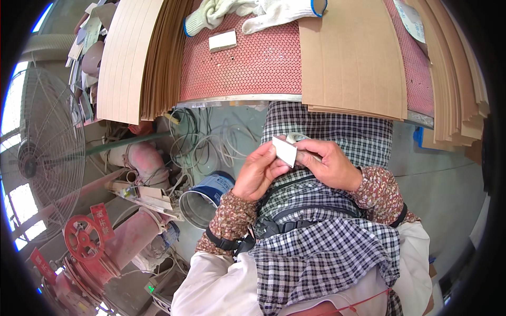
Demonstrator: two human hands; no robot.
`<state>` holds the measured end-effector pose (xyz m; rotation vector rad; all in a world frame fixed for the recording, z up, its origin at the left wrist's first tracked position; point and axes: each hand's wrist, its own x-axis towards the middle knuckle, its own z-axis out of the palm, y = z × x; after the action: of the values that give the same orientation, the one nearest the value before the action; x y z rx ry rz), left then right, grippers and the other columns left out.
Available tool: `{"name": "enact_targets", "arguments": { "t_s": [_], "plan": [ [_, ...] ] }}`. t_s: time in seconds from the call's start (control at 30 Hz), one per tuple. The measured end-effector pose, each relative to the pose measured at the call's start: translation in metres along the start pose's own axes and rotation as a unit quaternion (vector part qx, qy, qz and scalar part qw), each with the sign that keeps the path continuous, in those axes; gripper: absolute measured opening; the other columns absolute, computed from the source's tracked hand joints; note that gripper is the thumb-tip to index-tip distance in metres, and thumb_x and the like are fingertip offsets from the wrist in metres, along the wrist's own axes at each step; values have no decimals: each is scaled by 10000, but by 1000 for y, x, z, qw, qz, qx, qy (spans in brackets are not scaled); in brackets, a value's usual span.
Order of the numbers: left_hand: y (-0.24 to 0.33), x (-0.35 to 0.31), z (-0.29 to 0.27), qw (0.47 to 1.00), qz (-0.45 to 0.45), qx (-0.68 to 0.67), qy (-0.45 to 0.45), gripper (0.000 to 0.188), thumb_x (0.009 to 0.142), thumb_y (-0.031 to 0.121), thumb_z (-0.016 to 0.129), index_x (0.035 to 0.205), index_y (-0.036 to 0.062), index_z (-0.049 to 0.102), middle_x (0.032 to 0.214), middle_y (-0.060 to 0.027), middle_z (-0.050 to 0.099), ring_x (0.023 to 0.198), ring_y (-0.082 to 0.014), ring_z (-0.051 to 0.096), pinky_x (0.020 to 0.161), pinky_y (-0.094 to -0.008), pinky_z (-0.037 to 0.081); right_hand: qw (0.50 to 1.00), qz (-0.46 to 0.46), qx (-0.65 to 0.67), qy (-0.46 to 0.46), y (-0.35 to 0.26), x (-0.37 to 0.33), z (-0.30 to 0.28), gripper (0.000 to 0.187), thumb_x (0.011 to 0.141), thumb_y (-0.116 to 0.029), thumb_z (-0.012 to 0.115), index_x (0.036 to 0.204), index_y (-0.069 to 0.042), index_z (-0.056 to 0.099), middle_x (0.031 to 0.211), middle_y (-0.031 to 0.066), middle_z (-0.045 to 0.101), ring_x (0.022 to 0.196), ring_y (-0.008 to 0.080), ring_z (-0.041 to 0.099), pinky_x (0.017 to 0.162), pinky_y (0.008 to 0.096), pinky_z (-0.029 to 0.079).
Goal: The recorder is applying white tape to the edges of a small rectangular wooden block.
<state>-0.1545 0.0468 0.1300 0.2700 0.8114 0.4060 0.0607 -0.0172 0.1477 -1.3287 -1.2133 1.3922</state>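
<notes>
Right now I see both hands raised close together over the checked cloth at the person's chest; the left hand (258,171) pinches the lower edge of a small flat white rectangular card (285,151) between thumb and fingertips, and the right hand (332,166) is closed around a thin grey metal tool (301,146) whose rounded end shows just above the card, touching or nearly touching it, I cannot tell which; the card stands tilted, between the two hands, below the near edge of the red perforated work surface (247,68); on that surface lie a second small white block (222,40), a pair of white knitted gloves with blue cuffs (253,13) and a stack of brown cardboard sheets (350,58); to the left, lower down, I make out a round metal bucket (203,203), a red valve wheel (81,239) and a wire-caged fan (45,152).
</notes>
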Motion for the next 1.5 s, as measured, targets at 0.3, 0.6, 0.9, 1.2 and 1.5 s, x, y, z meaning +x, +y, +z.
{"name": "enact_targets", "arguments": {
  "t_s": [0.3,0.6,0.9,1.2,1.5],
  "plan": [
    [2,-5,19,892,25,439,106,388,1072,215,522,1388,-3,578,879,-40,671,655,-92,643,590,-241,561,996,48,-42,-61,-7,9,-2,192,966,-219,634,1016,-50,710,857,137,709,772,268,688,703,367,525],
    [10,-21,12,868,144,472,58,362,1015,215,608,1243,-61,663,950,-118,687,738,-121,636,631,-279,513,980,64,-171,-81,-7,15,11,269,924,-310,655,990,-54,701,869,151,706,842,362,682,732,467,522],
    [5,-22,33,772,216,576,159,252,1033,171,563,1100,-25,706,784,-167,720,674,-272,705,629,-351,531,989,43,-112,-93,-8,11,14,343,952,-302,644,1195,-62,605,895,168,711,816,367,695,705,465,529],
    [4,-29,33,840,199,472,181,387,1091,245,496,1167,-97,660,984,-119,738,827,-142,717,735,-263,580,982,38,-187,19,-12,-8,7,259,982,-278,624,1123,-65,581,674,131,666,595,346,666,534,457,486],
    [5,-31,32,874,214,409,154,419,1091,283,496,1157,-99,655,973,-132,734,815,-161,716,741,-280,590,980,47,-195,12,-7,-5,1,248,974,-283,618,1093,-98,732,695,139,686,597,340,664,559,450,501]
  ]
}}
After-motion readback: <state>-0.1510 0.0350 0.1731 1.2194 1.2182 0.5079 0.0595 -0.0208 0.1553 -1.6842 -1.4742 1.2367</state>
